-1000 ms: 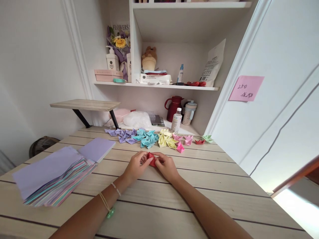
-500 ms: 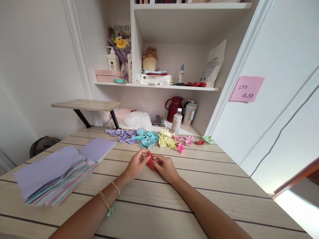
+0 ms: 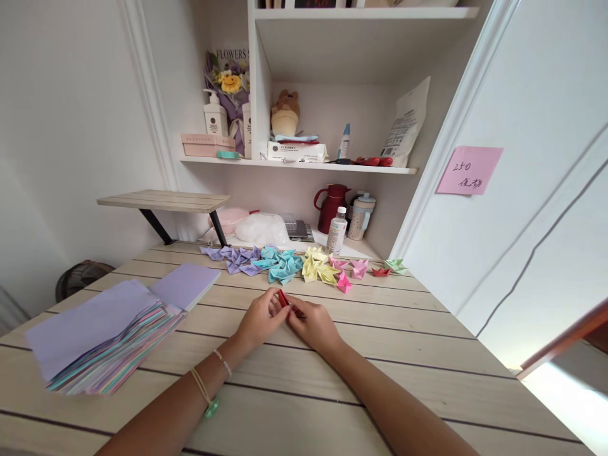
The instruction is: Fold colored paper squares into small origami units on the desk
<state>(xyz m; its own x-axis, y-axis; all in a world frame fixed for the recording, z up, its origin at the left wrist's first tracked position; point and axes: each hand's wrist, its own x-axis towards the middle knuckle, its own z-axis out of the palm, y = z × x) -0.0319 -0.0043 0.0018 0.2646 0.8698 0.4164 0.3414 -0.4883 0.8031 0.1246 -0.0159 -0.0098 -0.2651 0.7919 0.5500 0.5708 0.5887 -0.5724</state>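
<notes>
At frame centre, a folded red paper was pinched between the fingers of the left hand and right hand, above the worktop.

Hands: bare left hand and bare right hand pinch a small folded red paper piece
Far edge of desk: row of folded purple, blue, yellow, pink, red and green paper boats
Left edge of desk: fanned stack of multicoloured paper sheets
</notes>
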